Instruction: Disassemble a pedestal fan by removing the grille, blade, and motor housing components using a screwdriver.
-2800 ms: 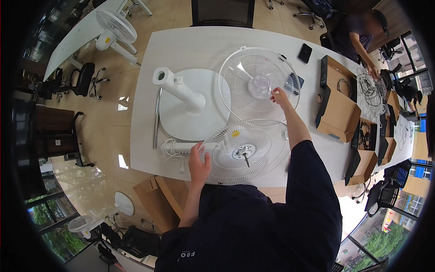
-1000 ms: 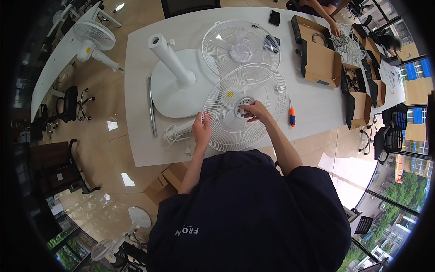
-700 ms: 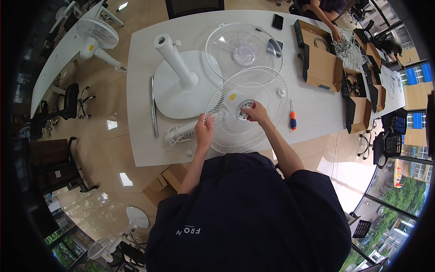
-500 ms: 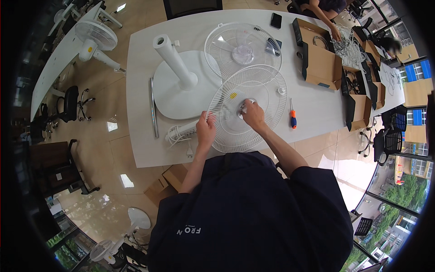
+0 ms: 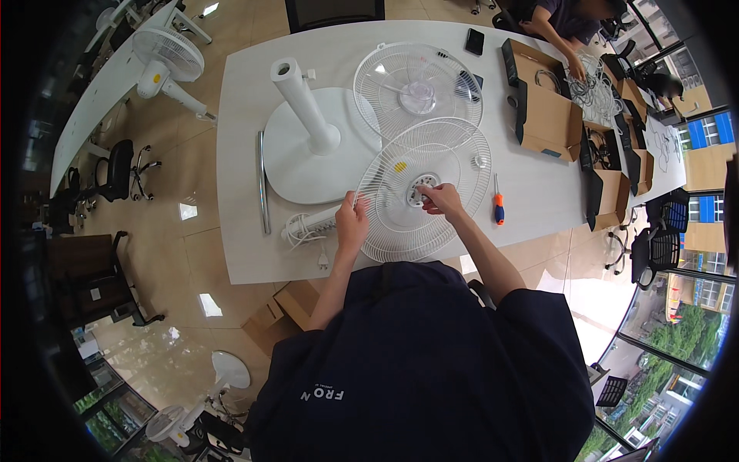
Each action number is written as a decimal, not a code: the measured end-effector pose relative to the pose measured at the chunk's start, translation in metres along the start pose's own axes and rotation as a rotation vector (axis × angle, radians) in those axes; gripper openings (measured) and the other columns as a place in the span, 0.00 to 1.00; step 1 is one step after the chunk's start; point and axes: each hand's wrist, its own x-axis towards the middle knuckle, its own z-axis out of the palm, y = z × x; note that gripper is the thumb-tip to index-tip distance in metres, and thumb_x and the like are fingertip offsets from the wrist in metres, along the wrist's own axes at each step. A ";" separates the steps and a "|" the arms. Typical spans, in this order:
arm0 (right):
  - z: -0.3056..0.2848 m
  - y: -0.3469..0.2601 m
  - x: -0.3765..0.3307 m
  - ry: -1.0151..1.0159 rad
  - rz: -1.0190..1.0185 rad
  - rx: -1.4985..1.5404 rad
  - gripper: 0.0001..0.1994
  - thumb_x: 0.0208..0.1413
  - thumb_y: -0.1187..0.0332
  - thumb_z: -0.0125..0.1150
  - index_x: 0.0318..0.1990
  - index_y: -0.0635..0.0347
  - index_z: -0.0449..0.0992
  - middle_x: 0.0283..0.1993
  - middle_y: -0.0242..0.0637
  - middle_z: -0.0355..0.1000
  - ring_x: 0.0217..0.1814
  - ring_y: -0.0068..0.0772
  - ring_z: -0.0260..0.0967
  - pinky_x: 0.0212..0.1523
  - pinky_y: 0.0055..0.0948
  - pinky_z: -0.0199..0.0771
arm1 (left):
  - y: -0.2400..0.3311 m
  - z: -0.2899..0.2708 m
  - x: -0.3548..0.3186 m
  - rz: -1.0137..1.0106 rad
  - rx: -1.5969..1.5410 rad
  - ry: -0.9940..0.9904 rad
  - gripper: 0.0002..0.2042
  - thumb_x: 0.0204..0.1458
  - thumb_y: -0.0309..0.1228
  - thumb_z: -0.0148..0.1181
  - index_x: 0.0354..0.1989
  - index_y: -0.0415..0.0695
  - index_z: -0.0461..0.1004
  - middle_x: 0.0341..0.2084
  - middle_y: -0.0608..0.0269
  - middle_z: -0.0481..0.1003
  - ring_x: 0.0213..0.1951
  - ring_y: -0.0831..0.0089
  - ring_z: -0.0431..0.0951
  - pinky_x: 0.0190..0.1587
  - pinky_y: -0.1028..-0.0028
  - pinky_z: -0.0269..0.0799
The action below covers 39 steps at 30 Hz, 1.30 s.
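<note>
A white wire fan guard (image 5: 400, 235) is tilted up toward me at the table's near edge, with a white hub plate (image 5: 422, 185) in its middle. My left hand (image 5: 352, 225) is closed around the guard's left rim. At the hub my right hand (image 5: 445, 200) has its fingers pinched together; whatever is between them is too small to make out. Behind the guard, mostly hidden, is a white fan part (image 5: 319, 221) with a coiled cord and a plug (image 5: 323, 259). A second round guard (image 5: 416, 98) with a clear centre lies just beyond.
A white pole (image 5: 308, 108) rises from a round base (image 5: 289, 169) on the left, beside a metal tube (image 5: 263, 185). To the right lie a screwdriver (image 5: 499, 209), a phone (image 5: 474, 41) and open cardboard boxes (image 5: 548, 115). Another person's hand (image 5: 576, 68) touches a cable heap (image 5: 596, 88).
My right hand has drawn slightly right and back from the hub, uncovering more of the hub plate. My left hand keeps its hold on the rim.
</note>
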 end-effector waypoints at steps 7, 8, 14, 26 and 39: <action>0.010 -0.008 -0.011 0.077 -0.225 -0.292 0.23 0.47 0.57 0.72 0.40 0.69 0.72 0.36 0.44 0.77 0.30 0.30 0.78 0.26 0.29 0.83 | 0.003 -0.001 0.002 -0.006 0.069 0.016 0.11 0.65 0.30 0.50 0.46 0.31 0.70 0.33 0.45 0.81 0.39 0.59 0.84 0.39 0.68 0.77; 0.010 -0.008 -0.015 0.084 -0.204 -0.321 0.23 0.46 0.59 0.73 0.40 0.67 0.71 0.36 0.43 0.76 0.30 0.29 0.78 0.27 0.30 0.83 | 0.002 -0.001 0.002 -0.046 0.036 -0.007 0.12 0.65 0.29 0.50 0.47 0.31 0.70 0.34 0.45 0.81 0.39 0.60 0.84 0.40 0.68 0.77; 0.007 0.000 0.007 0.039 -0.070 -0.020 0.21 0.43 0.62 0.72 0.39 0.64 0.69 0.37 0.46 0.74 0.33 0.40 0.77 0.25 0.34 0.81 | -0.006 0.006 -0.001 -0.004 -0.029 0.033 0.06 0.64 0.26 0.48 0.44 0.37 0.69 0.33 0.45 0.81 0.38 0.51 0.83 0.39 0.63 0.76; 0.000 0.018 -0.015 0.341 -0.481 -0.473 0.25 0.47 0.56 0.70 0.49 0.61 0.72 0.41 0.47 0.76 0.42 0.47 0.77 0.40 0.40 0.78 | -0.012 0.002 0.004 -0.034 -0.044 -0.031 0.12 0.67 0.29 0.48 0.48 0.29 0.69 0.35 0.48 0.81 0.39 0.64 0.84 0.41 0.70 0.79; 0.004 0.024 -0.013 0.404 -1.069 -0.819 0.26 0.42 0.54 0.75 0.42 0.65 0.74 0.39 0.47 0.77 0.40 0.47 0.76 0.43 0.40 0.75 | -0.010 0.001 0.001 -0.003 -0.116 0.008 0.07 0.64 0.26 0.48 0.44 0.35 0.70 0.34 0.48 0.81 0.39 0.57 0.84 0.41 0.66 0.77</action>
